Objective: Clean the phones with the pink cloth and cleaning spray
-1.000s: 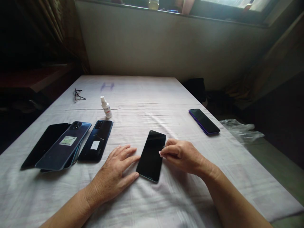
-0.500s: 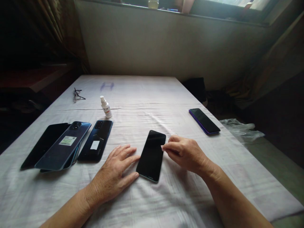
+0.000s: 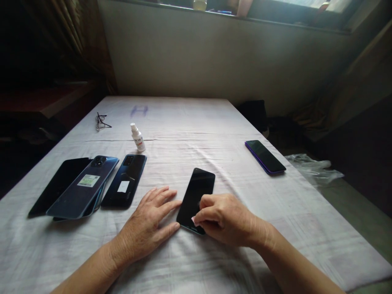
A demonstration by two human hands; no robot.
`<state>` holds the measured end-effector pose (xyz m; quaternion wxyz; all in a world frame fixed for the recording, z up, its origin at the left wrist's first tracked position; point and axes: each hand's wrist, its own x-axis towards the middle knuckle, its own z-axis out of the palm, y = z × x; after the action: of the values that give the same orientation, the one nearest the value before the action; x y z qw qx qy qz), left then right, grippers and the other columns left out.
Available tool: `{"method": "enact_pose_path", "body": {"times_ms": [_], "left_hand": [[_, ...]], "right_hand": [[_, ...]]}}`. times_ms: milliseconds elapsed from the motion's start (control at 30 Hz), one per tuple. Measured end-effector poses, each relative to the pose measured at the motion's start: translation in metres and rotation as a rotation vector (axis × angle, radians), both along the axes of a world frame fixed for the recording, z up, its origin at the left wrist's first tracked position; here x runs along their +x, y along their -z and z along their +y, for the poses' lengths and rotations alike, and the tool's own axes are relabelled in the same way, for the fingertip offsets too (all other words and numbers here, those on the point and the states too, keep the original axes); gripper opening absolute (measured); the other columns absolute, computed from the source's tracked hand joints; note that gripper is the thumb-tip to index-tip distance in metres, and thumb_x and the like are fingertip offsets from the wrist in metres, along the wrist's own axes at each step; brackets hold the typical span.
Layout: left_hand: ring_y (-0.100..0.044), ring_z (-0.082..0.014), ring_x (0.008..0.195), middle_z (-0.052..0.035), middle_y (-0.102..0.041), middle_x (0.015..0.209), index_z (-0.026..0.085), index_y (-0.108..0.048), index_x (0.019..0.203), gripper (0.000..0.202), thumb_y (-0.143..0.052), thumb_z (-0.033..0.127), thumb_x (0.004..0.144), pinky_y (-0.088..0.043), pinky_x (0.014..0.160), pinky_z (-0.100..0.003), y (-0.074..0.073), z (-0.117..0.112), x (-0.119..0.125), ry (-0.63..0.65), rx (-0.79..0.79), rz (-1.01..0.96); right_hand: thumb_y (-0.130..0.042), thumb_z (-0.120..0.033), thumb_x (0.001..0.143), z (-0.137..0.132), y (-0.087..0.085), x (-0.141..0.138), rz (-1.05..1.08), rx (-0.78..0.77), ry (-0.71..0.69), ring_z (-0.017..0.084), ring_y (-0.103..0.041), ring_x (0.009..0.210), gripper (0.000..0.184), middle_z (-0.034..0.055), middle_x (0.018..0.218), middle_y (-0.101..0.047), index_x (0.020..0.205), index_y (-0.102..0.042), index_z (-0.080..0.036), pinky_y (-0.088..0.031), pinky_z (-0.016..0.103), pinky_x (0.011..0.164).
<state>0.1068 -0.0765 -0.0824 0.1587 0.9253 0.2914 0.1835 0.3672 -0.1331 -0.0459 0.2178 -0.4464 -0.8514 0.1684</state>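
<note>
A black smartphone [image 3: 199,185] lies screen up on the white cloth, its far end tilted slightly right. My left hand [image 3: 150,216] rests flat with spread fingers, forefinger and thumb tips touching the phone's left edge. Over the lower right of the screen, my right hand [image 3: 222,218] is closed in a pinch. Between its fingertips a small white tissue-like piece [image 3: 194,221] shows; most of it is hidden. The hand covers the phone's lower right side.
To the left lie a dark blue phone [image 3: 125,181] and a stack of phones [image 3: 82,188]. Beyond them stand a white spray bottle [image 3: 138,138] and eyeglasses [image 3: 102,121]. A purple-edged phone [image 3: 266,157] lies near the table's right edge, with a clear plastic bag [image 3: 315,168] past it.
My right hand has moved from the phone's right edge toward me and left, over the lower screen, still pinching the white piece. My left hand keeps its place against the phone.
</note>
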Motion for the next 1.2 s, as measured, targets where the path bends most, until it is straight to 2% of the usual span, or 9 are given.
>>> {"method": "enact_pose_path", "body": {"times_ms": [67,267,333,500,567,767,833,1000,1200], "left_hand": [[-0.049,-0.0332,0.137,-0.0078,-0.06,0.143,0.029,-0.063,0.132,0.041,-0.064,0.033,0.092,-0.036,0.117,-0.059,0.0,0.0,0.0,0.002,-0.001,0.003],[-0.049,-0.0333,0.138,-0.0076,-0.06,0.144,0.029,-0.063,0.133,0.042,-0.066,0.033,0.091,-0.035,0.117,-0.058,-0.001,0.0,0.0,0.0,-0.005,0.008],[-0.049,-0.0333,0.138,-0.0079,-0.06,0.144,0.029,-0.063,0.132,0.041,-0.065,0.032,0.091,-0.036,0.117,-0.059,-0.001,0.0,0.0,0.003,-0.005,0.008],[-0.049,-0.0327,0.138,-0.0078,-0.06,0.143,0.028,-0.063,0.132,0.042,-0.064,0.029,0.09,-0.036,0.117,-0.059,0.0,0.0,0.0,0.008,0.0,-0.009],[-0.048,-0.0325,0.138,-0.0089,-0.06,0.144,0.025,-0.061,0.134,0.043,-0.063,0.027,0.09,-0.036,0.118,-0.059,0.001,0.0,-0.001,0.013,0.003,-0.015],[-0.05,-0.0312,0.138,-0.0133,-0.058,0.145,0.018,-0.057,0.136,0.046,-0.06,0.028,0.092,-0.041,0.115,-0.055,0.003,0.003,-0.003,-0.026,0.002,-0.026],[-0.05,-0.0313,0.138,-0.0134,-0.058,0.145,0.017,-0.056,0.137,0.047,-0.06,0.028,0.091,-0.042,0.115,-0.054,0.003,0.003,-0.003,-0.033,0.011,-0.028],[-0.05,-0.0309,0.138,-0.0134,-0.058,0.145,0.017,-0.054,0.139,0.05,-0.061,0.028,0.09,-0.042,0.115,-0.053,0.003,0.003,-0.003,-0.043,0.031,-0.021],[-0.05,-0.0307,0.139,-0.0135,-0.058,0.146,0.017,-0.052,0.141,0.053,-0.061,0.027,0.09,-0.042,0.116,-0.053,0.003,0.002,-0.003,-0.039,0.036,-0.02]], "right_hand": [[-0.066,-0.009,0.083,0.003,0.002,0.004,-0.025,0.012,0.053,0.01,-0.062,0.064,0.022,-0.0006,0.082,-0.07,0.089,-0.079,-0.025,-0.038,0.021,0.057],[-0.065,-0.017,0.09,0.013,0.008,0.017,-0.118,0.095,0.329,0.013,-0.065,0.068,0.017,0.0024,0.088,-0.072,0.095,-0.079,-0.024,-0.041,0.023,0.059],[-0.064,-0.016,0.089,0.013,0.009,0.013,-0.109,0.1,0.318,0.013,-0.065,0.069,0.018,0.0025,0.088,-0.072,0.096,-0.079,-0.024,-0.042,0.022,0.06],[-0.065,-0.01,0.084,0.005,0.009,-0.005,-0.007,0.05,0.126,0.012,-0.065,0.068,0.022,0.0015,0.083,-0.07,0.093,-0.079,-0.024,-0.043,0.021,0.06],[-0.065,-0.009,0.083,0.004,0.009,-0.01,0.013,0.046,0.091,0.012,-0.065,0.068,0.023,0.0014,0.082,-0.07,0.093,-0.079,-0.024,-0.043,0.021,0.06],[-0.064,-0.014,0.089,0.008,0.012,-0.022,-0.053,0.132,0.279,0.014,-0.064,0.068,0.019,0.0021,0.084,-0.07,0.094,-0.079,-0.024,-0.04,0.024,0.06],[-0.063,-0.014,0.089,0.009,0.013,-0.028,-0.066,0.141,0.262,0.014,-0.063,0.069,0.019,0.002,0.084,-0.069,0.094,-0.079,-0.024,-0.039,0.024,0.06],[-0.062,-0.015,0.09,0.009,0.011,-0.036,-0.078,0.118,0.118,0.014,-0.062,0.071,0.018,0.0019,0.083,-0.067,0.092,-0.078,-0.023,-0.038,0.024,0.061],[-0.06,-0.013,0.09,0.012,0.01,-0.035,-0.11,0.156,0.239,0.015,-0.06,0.07,0.021,0.0029,0.082,-0.067,0.093,-0.078,-0.022,-0.036,0.026,0.059]]}}
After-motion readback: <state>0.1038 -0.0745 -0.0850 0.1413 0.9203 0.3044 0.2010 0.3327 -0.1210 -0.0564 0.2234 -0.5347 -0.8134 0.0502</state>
